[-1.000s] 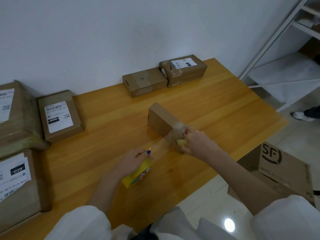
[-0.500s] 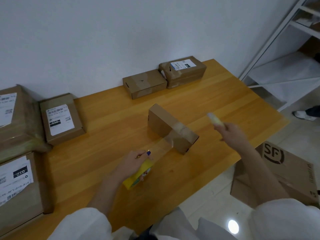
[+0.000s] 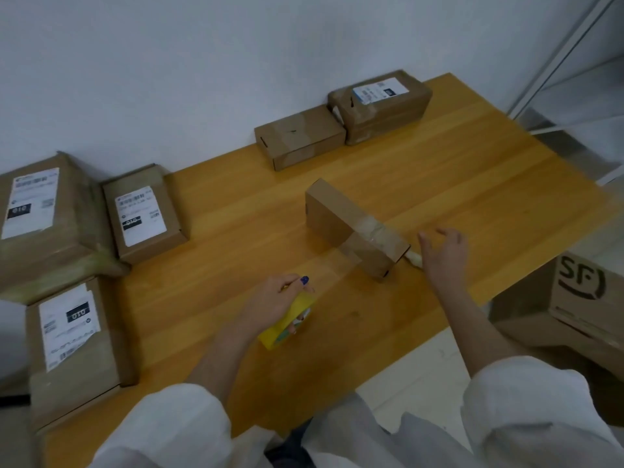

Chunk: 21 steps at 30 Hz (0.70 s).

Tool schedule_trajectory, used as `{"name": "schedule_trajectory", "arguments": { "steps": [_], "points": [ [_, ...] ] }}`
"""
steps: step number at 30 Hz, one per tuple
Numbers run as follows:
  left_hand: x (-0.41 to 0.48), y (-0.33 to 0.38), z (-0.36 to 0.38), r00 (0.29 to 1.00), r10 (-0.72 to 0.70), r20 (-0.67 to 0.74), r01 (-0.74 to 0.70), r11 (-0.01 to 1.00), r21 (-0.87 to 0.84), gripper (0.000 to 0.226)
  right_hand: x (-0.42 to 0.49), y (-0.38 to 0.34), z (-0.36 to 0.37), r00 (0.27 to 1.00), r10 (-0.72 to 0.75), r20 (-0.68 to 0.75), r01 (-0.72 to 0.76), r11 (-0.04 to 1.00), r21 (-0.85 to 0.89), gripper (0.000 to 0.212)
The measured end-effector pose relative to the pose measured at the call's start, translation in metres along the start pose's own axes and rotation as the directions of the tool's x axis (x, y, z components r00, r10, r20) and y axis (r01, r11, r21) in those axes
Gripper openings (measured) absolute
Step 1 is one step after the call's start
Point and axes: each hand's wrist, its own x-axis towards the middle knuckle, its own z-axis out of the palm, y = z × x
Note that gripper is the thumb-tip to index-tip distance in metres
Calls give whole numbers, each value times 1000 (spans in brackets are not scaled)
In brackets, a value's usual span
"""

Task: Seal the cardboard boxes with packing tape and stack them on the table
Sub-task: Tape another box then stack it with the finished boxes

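L hand [image 3: 270, 298] grips the yellow tape roll [image 3: 285, 324] low over the desk [image 3: 472, 184]. A clear tape strip [image 3: 332, 265] runs from the roll up onto the small cardboard box [image 3: 341, 217], which sits mid-desk. R hand [image 3: 444, 255] is released, fingers spread, just right of the box. A small pale tool [image 3: 414, 258] lies btwn them; can't tell if I'm touching it.

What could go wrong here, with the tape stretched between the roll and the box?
1. The tape runs uncut from the roll in the left hand to the box. The right hand is open beside the box, not gripping it, so a pull might drag or tip it.
2. The free stretch of tape hangs low over the table and may twist or stick to the wood.
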Motion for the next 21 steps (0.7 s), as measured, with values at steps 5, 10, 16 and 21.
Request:
{"name": "schedule_trajectory", "arguments": {
  "steps": [5,10,16,21],
  "points": [
    [-2,-5,0,1000,12,6,-12,999,-35,32,-15,-77,-8,822,-537,190,537,842,57,55],
    [-3,-4,2,1000,20,-5,-20,997,-74,31,-18,-82,8,713,-491,500,663,705,-253,62],
    [0,-5,6,1000,14,18,-12,998,-68,30,-22,-84,13,741,-431,515,662,599,-451,64],
    [-2,-17,2,993,95,-67,-99,994,-43,31,-22,-81,18,741,-475,474,671,498,-549,66]
  ]
}}
